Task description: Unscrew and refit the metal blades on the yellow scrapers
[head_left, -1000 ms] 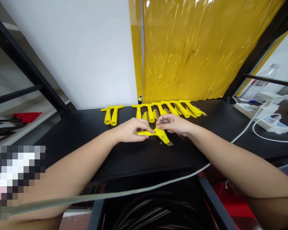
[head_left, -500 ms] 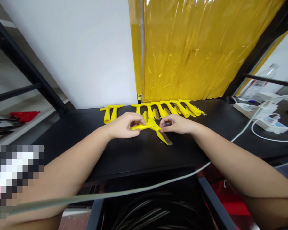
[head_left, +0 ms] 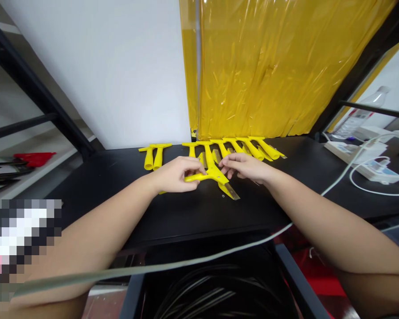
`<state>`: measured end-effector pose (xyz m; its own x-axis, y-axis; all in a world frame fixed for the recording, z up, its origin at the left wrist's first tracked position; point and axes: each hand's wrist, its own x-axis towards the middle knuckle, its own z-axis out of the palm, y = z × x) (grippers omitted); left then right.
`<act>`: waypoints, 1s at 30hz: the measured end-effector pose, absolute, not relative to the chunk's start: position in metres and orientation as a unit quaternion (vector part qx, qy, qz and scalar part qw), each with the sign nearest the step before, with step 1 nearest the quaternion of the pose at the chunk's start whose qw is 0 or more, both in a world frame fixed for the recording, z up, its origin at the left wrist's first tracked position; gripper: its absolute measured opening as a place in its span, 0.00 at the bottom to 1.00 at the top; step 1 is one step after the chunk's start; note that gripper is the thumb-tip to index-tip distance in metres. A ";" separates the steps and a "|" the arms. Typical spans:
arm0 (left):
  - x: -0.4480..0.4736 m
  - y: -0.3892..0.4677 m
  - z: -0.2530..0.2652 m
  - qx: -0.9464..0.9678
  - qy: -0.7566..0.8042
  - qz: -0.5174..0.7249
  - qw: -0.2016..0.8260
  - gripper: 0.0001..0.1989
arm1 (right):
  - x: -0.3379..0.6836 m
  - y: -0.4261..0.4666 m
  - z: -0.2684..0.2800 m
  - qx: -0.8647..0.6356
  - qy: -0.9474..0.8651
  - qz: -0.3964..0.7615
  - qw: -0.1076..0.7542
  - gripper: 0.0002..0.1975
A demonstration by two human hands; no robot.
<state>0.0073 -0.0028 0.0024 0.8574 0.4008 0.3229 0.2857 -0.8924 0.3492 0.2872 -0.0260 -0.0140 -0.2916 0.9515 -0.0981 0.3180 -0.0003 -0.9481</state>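
Note:
My left hand (head_left: 182,174) is closed around the handle of a yellow scraper (head_left: 216,174), whose wide head points right. A small round metal fastener shows on that head. My right hand (head_left: 242,166) is right at the head's upper edge, fingers slightly curled and apart, with nothing visible between them; whether a fingertip touches the scraper I cannot tell. Beneath the held head, a second yellow piece with a metal blade (head_left: 232,192) lies on the black table. A tiny metal ring or nut (head_left: 223,196) rests beside it.
Several yellow scrapers (head_left: 239,146) line the table's back edge, and two yellow handles (head_left: 158,157) lie farther left. White power strips (head_left: 379,166) with cables sit at right, near a plastic bottle (head_left: 362,113). A pale cable (head_left: 193,264) crosses in front, above an open drawer (head_left: 136,292).
My right fingers have loosened and drawn slightly up from the scraper's head, uncovering the fastener. My left hand keeps its hold, with the scraper shifted slightly right.

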 end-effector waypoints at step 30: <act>0.015 -0.008 0.001 0.957 0.219 0.184 0.044 0.13 | 0.278 -0.035 -0.014 -0.465 -0.633 0.530 0.320 0.12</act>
<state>0.0148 -0.0081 0.0008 0.8366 0.4351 0.3329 0.4024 -0.9004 0.1654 0.2778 -0.0347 -0.0145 -0.3631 0.9276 -0.0878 0.2486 0.0056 -0.9686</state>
